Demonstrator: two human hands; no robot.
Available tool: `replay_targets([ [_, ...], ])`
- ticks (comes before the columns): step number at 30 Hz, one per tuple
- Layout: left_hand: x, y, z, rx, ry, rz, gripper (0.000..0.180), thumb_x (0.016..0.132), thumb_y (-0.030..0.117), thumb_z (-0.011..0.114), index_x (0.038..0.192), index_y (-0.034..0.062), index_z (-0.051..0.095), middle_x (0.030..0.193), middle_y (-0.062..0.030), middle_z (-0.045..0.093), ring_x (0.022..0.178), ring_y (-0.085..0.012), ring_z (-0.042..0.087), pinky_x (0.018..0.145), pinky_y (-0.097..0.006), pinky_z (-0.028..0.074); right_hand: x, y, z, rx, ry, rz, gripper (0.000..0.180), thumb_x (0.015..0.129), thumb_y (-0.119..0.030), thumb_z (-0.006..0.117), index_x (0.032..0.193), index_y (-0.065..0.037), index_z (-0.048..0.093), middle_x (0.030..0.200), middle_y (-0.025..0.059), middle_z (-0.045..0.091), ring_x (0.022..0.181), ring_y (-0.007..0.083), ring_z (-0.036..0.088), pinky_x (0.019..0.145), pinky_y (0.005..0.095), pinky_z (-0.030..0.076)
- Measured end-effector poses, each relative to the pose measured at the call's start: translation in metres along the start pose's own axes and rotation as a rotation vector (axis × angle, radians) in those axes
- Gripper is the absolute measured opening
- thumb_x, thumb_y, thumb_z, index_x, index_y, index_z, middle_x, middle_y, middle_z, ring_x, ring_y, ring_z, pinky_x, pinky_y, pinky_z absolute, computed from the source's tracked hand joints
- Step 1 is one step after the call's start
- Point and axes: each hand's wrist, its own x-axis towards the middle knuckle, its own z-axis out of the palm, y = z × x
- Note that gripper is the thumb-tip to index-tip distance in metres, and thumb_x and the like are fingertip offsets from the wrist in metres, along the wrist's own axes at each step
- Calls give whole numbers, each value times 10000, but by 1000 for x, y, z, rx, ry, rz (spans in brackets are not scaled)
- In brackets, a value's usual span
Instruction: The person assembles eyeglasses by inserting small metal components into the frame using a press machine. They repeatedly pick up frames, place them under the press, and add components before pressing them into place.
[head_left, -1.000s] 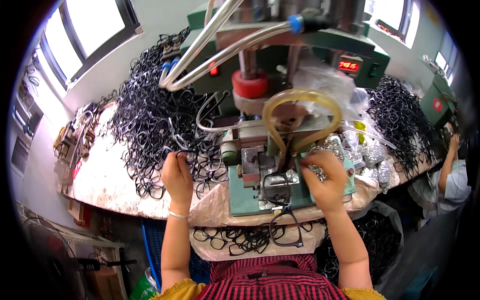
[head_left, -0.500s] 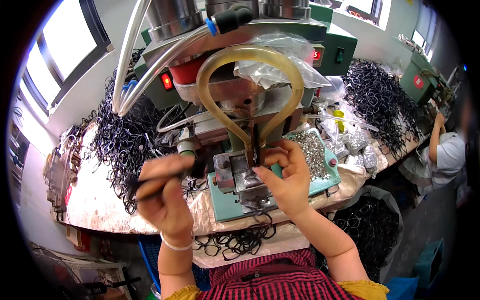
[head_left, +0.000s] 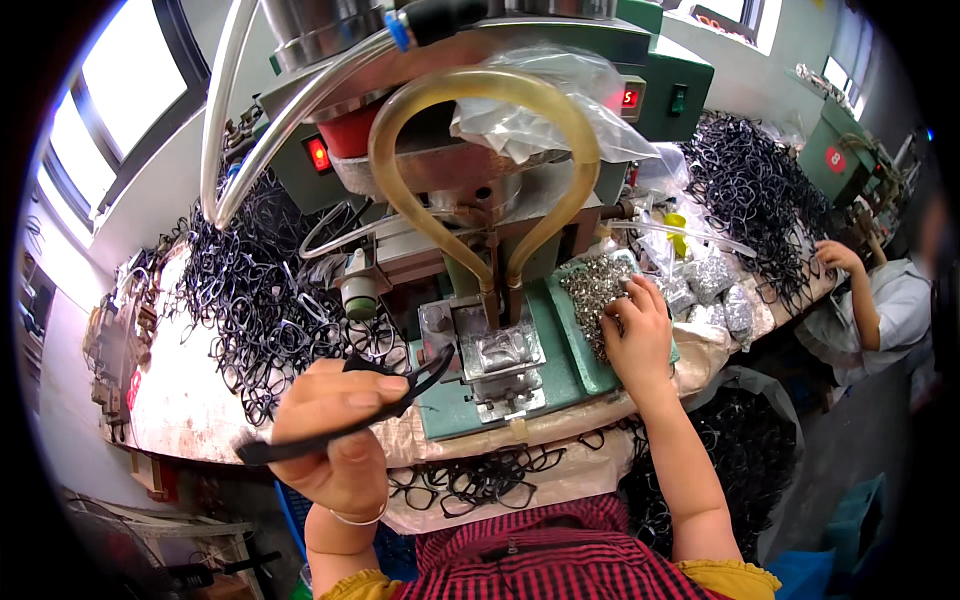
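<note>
My left hand [head_left: 335, 435] is closed round a black eyeglass frame [head_left: 415, 392], which it holds tilted and nearly edge-on, left of the press. My right hand [head_left: 641, 335] is at a green tray [head_left: 598, 384] of small silvery metal pieces [head_left: 592, 290]. Its fingers are bent with the tips among the pieces; what lies between them is too small to make out. Between my hands the press's metal fixture block [head_left: 507, 352] sits on a green base, with no frame on it. Two ends of a looped amber hose [head_left: 388, 150] come down above the block.
Heaps of black frames [head_left: 262, 300] lie left, with another heap [head_left: 750, 190] at the back right. More frames [head_left: 470, 480] lie at the table's front edge. Bags of metal pieces [head_left: 710, 283] stand beyond the tray. A co-worker [head_left: 872, 310] sits at another machine on the right.
My right hand has moved from the press fixture rightward to the tray of metal pieces. The left hand has dropped slightly, still holding the black frame, now less blurred.
</note>
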Motion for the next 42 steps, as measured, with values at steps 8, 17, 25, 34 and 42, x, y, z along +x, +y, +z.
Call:
replay_targets([
  [8,14,-26,1,15,37,-141,147,955,71,652,1023,-59,647,941,-126,698,852,-152,645,799,-244,481,-9,0,12,1018,268,678,129,959,-103,541,902,-12,612,810,9,608,765,107,552,738,246,438],
  [17,-35,-20,-38,81,-146,-138,167,1022,115,514,1023,-45,563,1032,-200,649,897,-253,649,841,-374,531,-10,-3,-5,466,161,268,119,822,-48,702,927,-26,751,834,105,715,773,239,668,742,313,510],
  [25,-54,-59,-28,-111,-51,-150,145,1033,106,512,1082,-8,586,1071,-164,642,928,-241,647,831,-357,527,13,-83,-24,891,37,18,244,781,-8,757,1025,-10,736,929,93,729,844,203,689,787,309,531],
  [34,6,-36,-2,-34,64,-40,225,969,171,658,986,-43,588,939,-190,688,853,-259,679,850,-374,532,13,-125,-3,1179,89,152,517,790,-26,794,1260,42,589,935,103,721,882,151,692,797,274,521],
  [42,8,-31,-5,-92,4,-51,185,985,152,623,1006,-31,602,943,-170,674,879,-258,668,859,-403,526,14,-135,-16,1417,-6,263,615,825,10,743,1365,66,456,1069,149,706,1076,195,638,950,328,474],
])
